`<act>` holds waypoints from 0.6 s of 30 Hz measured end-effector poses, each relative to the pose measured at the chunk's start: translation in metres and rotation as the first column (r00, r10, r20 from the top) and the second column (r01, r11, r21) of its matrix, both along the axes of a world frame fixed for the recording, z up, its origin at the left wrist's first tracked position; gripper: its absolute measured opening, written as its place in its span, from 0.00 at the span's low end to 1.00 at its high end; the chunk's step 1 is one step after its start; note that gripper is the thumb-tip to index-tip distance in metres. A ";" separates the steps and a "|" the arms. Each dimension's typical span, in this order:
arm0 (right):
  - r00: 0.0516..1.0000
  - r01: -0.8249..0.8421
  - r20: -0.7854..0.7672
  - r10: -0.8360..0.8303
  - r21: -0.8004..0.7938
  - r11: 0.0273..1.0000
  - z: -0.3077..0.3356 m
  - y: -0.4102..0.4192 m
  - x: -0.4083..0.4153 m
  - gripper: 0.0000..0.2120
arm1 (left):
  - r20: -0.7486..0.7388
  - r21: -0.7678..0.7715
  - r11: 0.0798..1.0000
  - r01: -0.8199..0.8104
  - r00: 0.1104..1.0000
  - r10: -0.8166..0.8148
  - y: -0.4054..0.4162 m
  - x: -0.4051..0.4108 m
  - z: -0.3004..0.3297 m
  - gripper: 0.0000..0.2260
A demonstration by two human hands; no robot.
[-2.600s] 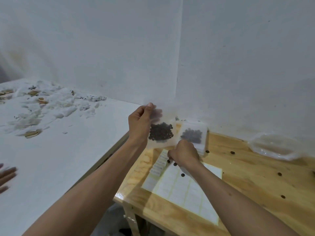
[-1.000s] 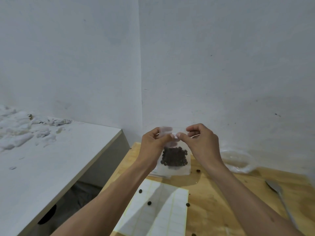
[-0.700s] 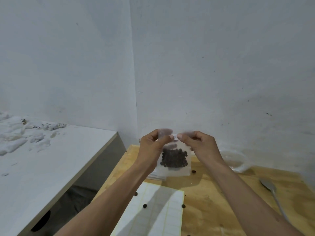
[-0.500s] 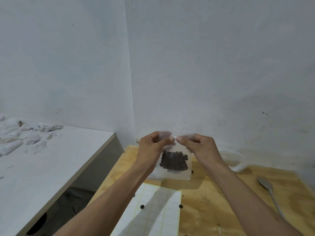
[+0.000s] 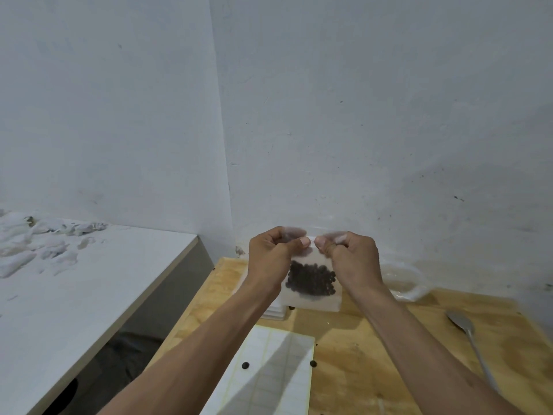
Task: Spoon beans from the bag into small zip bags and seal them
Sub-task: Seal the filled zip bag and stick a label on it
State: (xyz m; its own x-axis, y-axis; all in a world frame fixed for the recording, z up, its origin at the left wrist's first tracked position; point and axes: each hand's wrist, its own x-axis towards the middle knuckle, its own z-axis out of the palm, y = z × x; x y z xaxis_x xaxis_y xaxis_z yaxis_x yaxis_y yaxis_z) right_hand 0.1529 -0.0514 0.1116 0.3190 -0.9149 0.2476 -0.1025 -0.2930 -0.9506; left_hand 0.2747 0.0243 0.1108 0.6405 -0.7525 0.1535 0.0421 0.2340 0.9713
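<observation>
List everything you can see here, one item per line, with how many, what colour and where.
small zip bag: one, clear, holding dark beans, held up over the wooden table's back edge
beans in the bag: many, dark brown, in its lower half
loose beans: a few, dark, on and beside the label sheet
label sheet: one, white, near front of wooden table
stacked bags: small pile, clear, under the held bag
large plastic bag: one, clear, by the wall, right
spoon: one, metal, far right
white table: one, left, with white scraps
left hand: pinches bag's top edge
right hand: pinches bag's top edge
</observation>
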 end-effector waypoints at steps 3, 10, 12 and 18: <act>1.000 -0.021 -0.001 0.021 0.014 1.000 0.002 -0.001 -0.006 0.06 | -0.002 0.007 1.000 0.000 1.000 0.000 -0.002 -0.001 -0.002 0.05; 0.958 -0.251 -0.095 0.270 0.176 0.952 -0.008 -0.022 -0.067 0.17 | -0.132 -0.023 0.998 0.057 0.989 -0.059 -0.021 -0.022 -0.003 0.07; 0.965 -0.224 -0.081 0.249 0.233 0.946 -0.011 -0.029 -0.091 0.17 | -0.123 0.003 0.996 0.093 0.988 -0.092 -0.033 -0.035 -0.004 0.07; 0.991 0.094 0.061 -0.115 0.281 0.955 -0.018 -0.053 -0.171 0.13 | 0.131 0.301 0.903 0.306 0.925 -0.357 -0.063 -0.105 -0.019 0.32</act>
State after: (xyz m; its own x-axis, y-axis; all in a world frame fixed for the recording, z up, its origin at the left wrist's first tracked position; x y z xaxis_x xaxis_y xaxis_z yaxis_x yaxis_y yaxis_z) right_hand -0.0178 -0.1042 0.0939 0.2079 -0.9782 -0.0008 -0.0426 -0.0082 -0.9991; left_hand 0.1702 -0.0386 0.0920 0.3273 -0.9449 0.0027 -0.1090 -0.0349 0.9934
